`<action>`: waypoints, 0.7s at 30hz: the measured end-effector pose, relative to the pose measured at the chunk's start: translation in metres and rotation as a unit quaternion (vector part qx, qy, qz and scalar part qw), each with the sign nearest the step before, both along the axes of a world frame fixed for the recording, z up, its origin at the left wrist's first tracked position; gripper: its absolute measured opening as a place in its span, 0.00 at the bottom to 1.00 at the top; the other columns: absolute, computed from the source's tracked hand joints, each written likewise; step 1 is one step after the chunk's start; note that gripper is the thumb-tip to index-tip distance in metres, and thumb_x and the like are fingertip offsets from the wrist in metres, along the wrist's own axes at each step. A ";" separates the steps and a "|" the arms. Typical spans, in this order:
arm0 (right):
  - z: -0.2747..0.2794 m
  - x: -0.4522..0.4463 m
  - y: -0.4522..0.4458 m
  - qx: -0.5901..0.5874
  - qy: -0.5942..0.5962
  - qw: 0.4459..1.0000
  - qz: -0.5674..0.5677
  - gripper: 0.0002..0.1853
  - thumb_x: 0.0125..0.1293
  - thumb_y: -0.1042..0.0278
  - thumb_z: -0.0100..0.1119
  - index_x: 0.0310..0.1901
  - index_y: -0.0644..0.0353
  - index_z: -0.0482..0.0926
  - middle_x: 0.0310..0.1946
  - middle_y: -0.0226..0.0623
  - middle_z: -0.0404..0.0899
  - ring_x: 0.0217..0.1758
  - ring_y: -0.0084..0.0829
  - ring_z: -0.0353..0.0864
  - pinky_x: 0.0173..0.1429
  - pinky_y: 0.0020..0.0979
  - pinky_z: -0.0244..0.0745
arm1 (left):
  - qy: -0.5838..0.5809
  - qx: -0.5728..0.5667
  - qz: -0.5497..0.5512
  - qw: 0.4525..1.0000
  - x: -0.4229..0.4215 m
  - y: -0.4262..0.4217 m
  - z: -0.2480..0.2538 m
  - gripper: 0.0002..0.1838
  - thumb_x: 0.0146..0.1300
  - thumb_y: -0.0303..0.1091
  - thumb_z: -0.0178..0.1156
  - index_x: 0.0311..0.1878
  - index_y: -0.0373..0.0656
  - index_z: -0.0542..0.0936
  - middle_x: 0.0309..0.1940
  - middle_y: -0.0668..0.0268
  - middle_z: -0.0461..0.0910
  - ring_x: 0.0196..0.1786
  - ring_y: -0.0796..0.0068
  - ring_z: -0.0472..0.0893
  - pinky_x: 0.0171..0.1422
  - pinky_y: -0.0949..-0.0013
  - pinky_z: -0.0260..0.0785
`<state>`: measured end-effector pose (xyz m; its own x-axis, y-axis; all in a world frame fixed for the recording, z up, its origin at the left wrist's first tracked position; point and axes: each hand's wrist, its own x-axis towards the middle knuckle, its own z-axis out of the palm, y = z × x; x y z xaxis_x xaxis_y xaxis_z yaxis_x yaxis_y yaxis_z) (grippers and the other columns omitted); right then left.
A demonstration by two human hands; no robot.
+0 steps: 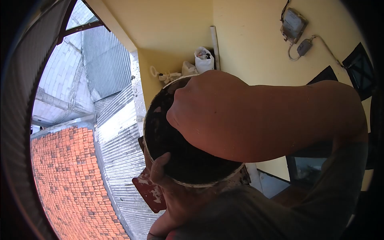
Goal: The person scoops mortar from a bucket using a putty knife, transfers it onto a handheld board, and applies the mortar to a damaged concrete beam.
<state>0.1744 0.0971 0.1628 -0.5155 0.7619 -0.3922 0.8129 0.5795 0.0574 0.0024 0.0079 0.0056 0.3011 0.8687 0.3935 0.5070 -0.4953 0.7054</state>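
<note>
A round bucket with a dark inside and a pale, smeared rim stands close in front of me. My left hand grips its near left rim, thumb bent over the edge and the other fingers hidden outside. Across the bucket's mouth reaches my right arm. My right hand is a closed fist over the far part of the opening, its back toward me. Its fingers curl out of sight, so whatever they hold is hidden. Below the bucket on the left juts a reddish-brown board with white splashes.
Behind the bucket, a filled white sack and a pale pipe stand against the yellow wall. A grey box with cables hangs at upper right. On the left, an opening drops to corrugated roofing and orange roof tiles.
</note>
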 end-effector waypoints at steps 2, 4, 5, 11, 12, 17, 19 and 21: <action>-0.030 0.002 0.008 -0.013 0.094 0.993 0.065 0.12 0.53 0.69 0.72 0.40 0.62 0.86 0.33 0.40 0.88 0.41 0.40 0.92 0.40 0.37 0.87 | 0.002 -0.010 0.005 1.000 0.003 -0.001 -0.001 0.70 0.37 0.54 0.89 0.74 0.36 0.49 0.63 0.56 0.60 0.67 0.61 0.66 0.69 0.54 0.63; -0.042 0.002 0.001 -0.030 0.134 0.987 0.085 0.11 0.54 0.70 0.71 0.40 0.61 0.86 0.33 0.40 0.88 0.41 0.40 0.92 0.40 0.37 0.87 | -0.039 -0.034 0.035 0.998 0.007 -0.002 -0.002 0.71 0.34 0.50 0.90 0.74 0.36 0.49 0.64 0.56 0.61 0.66 0.61 0.67 0.70 0.54 0.63; -0.042 0.000 0.000 -0.047 0.171 0.979 0.104 0.10 0.55 0.71 0.70 0.40 0.61 0.86 0.32 0.41 0.88 0.41 0.41 0.92 0.40 0.37 0.87 | -0.053 -0.041 0.046 0.997 0.007 -0.003 0.000 0.72 0.33 0.49 0.90 0.74 0.37 0.49 0.64 0.56 0.61 0.65 0.62 0.68 0.71 0.54 0.63; -0.025 0.015 -0.002 -0.126 0.100 0.972 0.172 0.04 0.58 0.72 0.66 0.35 0.58 0.84 0.32 0.42 0.87 0.38 0.42 0.91 0.38 0.38 0.85 | -0.036 -0.054 0.008 0.998 0.001 -0.002 0.004 0.67 0.31 0.35 0.91 0.70 0.48 0.51 0.66 0.46 0.71 0.64 0.60 0.79 0.69 0.53 0.74; -0.024 0.024 -0.002 -0.119 0.093 0.970 0.189 0.03 0.58 0.72 0.65 0.34 0.58 0.84 0.31 0.42 0.87 0.38 0.42 0.90 0.37 0.39 0.84 | -0.039 -0.041 -0.001 0.998 0.000 0.000 0.002 0.67 0.32 0.37 0.91 0.71 0.47 0.51 0.66 0.48 0.68 0.65 0.59 0.77 0.70 0.54 0.72; -0.013 0.055 -0.007 0.033 0.192 0.967 0.162 0.04 0.60 0.72 0.62 0.30 0.61 0.80 0.27 0.43 0.83 0.33 0.45 0.87 0.36 0.42 0.80 | -0.062 0.013 -0.039 0.997 0.002 0.005 0.001 0.67 0.37 0.45 0.89 0.74 0.40 0.51 0.67 0.55 0.58 0.69 0.58 0.67 0.72 0.55 0.63; -0.005 0.056 -0.010 0.085 0.225 0.959 0.149 0.04 0.59 0.72 0.61 0.29 0.62 0.78 0.25 0.43 0.81 0.32 0.46 0.86 0.37 0.42 0.79 | -0.047 -0.022 -0.013 0.999 0.005 0.004 0.011 0.62 0.40 0.40 0.88 0.71 0.50 0.51 0.67 0.45 0.62 0.68 0.46 0.70 0.70 0.46 0.68; 0.002 0.047 -0.009 0.084 0.211 0.966 0.126 0.04 0.59 0.72 0.62 0.29 0.62 0.78 0.24 0.43 0.81 0.32 0.46 0.86 0.38 0.42 0.79 | -0.064 -0.026 -0.007 0.998 0.006 0.004 0.005 0.61 0.40 0.39 0.88 0.70 0.53 0.52 0.67 0.42 0.63 0.67 0.43 0.72 0.69 0.43 0.70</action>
<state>0.2212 0.0881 0.1652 -0.7797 0.6260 0.0107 0.6189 0.7733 -0.1377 0.0086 0.0117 0.0108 0.2638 0.8850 0.3837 0.4045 -0.4626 0.7889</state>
